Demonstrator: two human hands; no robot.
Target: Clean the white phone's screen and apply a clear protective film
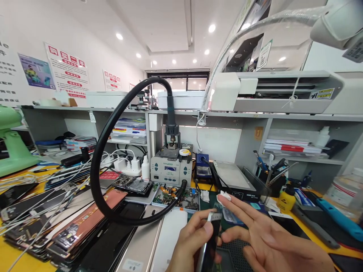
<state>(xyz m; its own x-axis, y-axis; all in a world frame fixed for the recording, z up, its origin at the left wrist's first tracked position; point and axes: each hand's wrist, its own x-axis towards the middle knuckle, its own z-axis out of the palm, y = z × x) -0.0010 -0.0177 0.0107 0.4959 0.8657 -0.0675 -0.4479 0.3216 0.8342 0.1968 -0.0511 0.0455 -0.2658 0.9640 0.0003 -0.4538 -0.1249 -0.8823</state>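
My left hand [195,238] is wrapped round a dark smartphone [212,240] with a silver edge, tilted upright so that its top end points away from me. Just right of the phone is my right hand [263,230], palm turned partly up. Its index and middle fingers reach forward together, with a crumpled piece of white tissue [224,195] at their tips. The other fingers are bent near the phone's edge. Both hands are above a dark mat [241,249]; the phone's lower end runs out of view.
A hot air station [171,172] stands ahead, its thick black hose [98,162] looping across the left. Stacked phones and parts [85,226] cover the left bench. A tray of circuit boards [193,200] lies in front. A yellow bottle [286,198] and tool holder [268,177] stand right.
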